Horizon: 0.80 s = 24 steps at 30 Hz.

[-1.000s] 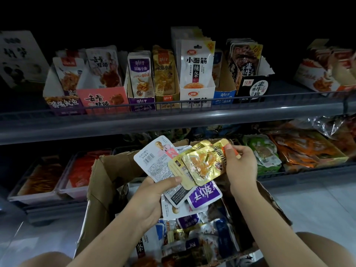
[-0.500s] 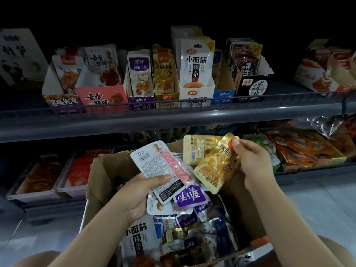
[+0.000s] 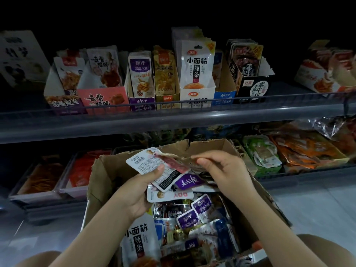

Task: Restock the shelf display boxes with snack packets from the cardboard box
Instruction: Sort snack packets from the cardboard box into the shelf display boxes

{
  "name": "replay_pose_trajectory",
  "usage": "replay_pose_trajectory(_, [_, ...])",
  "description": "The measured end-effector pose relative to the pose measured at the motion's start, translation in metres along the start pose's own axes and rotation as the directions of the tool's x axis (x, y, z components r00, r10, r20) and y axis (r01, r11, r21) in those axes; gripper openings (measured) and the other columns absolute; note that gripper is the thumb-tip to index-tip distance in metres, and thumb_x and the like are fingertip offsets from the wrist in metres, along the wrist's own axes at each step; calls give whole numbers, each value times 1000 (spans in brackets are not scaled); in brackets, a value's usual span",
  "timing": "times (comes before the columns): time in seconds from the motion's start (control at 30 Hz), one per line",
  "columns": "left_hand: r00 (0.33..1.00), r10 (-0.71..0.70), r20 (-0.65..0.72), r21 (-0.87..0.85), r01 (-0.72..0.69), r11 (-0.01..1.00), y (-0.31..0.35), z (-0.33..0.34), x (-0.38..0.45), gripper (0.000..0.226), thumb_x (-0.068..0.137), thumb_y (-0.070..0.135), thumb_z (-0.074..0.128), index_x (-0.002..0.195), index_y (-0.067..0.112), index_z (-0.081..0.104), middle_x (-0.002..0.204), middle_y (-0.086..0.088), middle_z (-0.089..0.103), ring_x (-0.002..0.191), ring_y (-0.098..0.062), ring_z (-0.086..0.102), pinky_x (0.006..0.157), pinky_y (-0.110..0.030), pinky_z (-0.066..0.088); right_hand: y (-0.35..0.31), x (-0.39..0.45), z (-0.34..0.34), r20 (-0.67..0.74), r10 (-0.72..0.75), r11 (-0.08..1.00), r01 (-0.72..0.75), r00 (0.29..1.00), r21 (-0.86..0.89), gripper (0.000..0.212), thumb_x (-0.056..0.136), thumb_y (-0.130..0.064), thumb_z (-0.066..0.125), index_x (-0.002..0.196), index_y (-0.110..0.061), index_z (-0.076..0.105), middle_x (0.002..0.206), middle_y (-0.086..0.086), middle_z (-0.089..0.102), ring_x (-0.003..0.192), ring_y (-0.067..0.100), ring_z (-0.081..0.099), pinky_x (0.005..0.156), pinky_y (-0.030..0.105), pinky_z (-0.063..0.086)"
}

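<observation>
Cardboard box (image 3: 100, 182): open, flaps up, set in front of the lower shelf, between the person's forearms. Holds a loose heap of snack packets; a large white packet (image 3: 138, 241) lies at its near left, purple packets (image 3: 201, 206) and dark blue ones nearer the middle.

Left hand (image 3: 140, 193): over the box, fingers curled, thumb on top, gripping a fan of packets. Topmost is a white packet (image 3: 143, 160) shown back-side out with barcode; under it a purple packet (image 3: 189, 181) and a white one (image 3: 169, 195).

Right hand (image 3: 225, 170): over the far part of the box, fingers curled, fingertips meeting at the red edge of the fan. Motion blur there; whether it pinches a packet cannot be told.

Upper shelf (image 3: 173, 120): a row of display boxes behind a wire rail, each with upright packets. From the left: a purple-fronted box (image 3: 63, 105), pink box (image 3: 104, 100), purple box (image 3: 141, 103), gold box (image 3: 167, 100), white box (image 3: 197, 96), blue box (image 3: 224, 97), black box (image 3: 254, 91).

Lower shelf: clear trays (image 3: 38, 189) of orange and red goods at left; green and orange bags (image 3: 265, 155) at right.
</observation>
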<state>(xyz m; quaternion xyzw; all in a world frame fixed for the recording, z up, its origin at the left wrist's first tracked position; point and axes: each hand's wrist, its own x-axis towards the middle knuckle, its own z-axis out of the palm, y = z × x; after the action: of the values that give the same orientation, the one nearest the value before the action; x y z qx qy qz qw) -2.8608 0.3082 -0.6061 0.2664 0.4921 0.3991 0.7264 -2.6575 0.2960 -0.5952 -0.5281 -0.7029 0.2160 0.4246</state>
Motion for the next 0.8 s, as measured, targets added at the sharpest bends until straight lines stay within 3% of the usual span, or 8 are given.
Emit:
replay_pose_trajectory(0.13, [1000,-6,26,-89,8,996,2,-4,2,45,74,23,64,116,7,63,113,-20,70,94,-28,70,78,-43,57,2,3,-5,269,-34,999,43,962,-29,20,92,-19,58,101,-30,71,98,-30,62,106,-11,56,89,4,41])
replay_pose_trajectory(0.23, [1000,-15,11,-64,15,998,-2,-7,5,49,74,23,65,120,6,61,113,-20,69,97,-32,67,78,-44,57,2,6,-9,378,-38,997,61,925,-48,21,92,-16,59,101,-28,73,101,-27,63,110,-13,52,91,1,36])
replay_pose_trajectory(0.33, [998,1,-55,-18,-2,1000,-5,-11,9,36,82,16,66,116,4,61,81,-14,73,64,-22,68,61,-37,59,2,5,-8,420,-45,999,51,906,-4,25,91,-15,60,99,-36,71,106,-26,64,116,-15,47,97,2,32])
replay_pose_trajectory(0.43, [988,3,-152,-59,-12,998,-4,-14,14,33,88,9,64,120,6,60,103,-18,71,73,-26,68,62,-41,59,4,2,-3,348,-55,998,67,936,-21,31,90,-21,61,101,-50,62,113,-35,55,121,-19,38,100,0,23])
replay_pose_trajectory(0.53, [979,30,-204,-120,-55,991,0,-16,17,25,91,9,61,116,8,61,103,-17,70,67,-25,70,60,-41,60,5,4,-6,242,-26,987,62,970,-146,30,89,-27,61,103,-53,57,110,-39,48,115,-8,39,95,3,22])
replay_pose_trajectory(0.67, [975,56,-217,-135,-87,987,4,-21,17,37,90,10,64,126,6,59,119,-23,66,91,-35,65,100,-57,42,10,8,-19,72,86,963,-64,994,-261,23,91,-31,57,111,-42,62,94,-22,56,102,10,47,85,19,32])
replay_pose_trajectory(0.73, [972,66,-227,-126,-97,987,4,-20,16,36,90,10,64,126,7,59,117,-23,66,89,-35,65,98,-56,44,11,9,-23,-38,172,966,-176,984,-188,22,91,-31,58,111,-33,68,92,-17,58,99,10,54,81,24,38])
replay_pose_trajectory(0.8, [970,80,-229,-123,-110,986,2,-18,15,31,91,10,63,121,10,60,108,-19,70,79,-30,69,77,-49,57,12,10,-26,-129,281,955,-291,951,-60,20,92,-29,59,109,-29,70,90,-19,60,93,4,57,79,23,42])
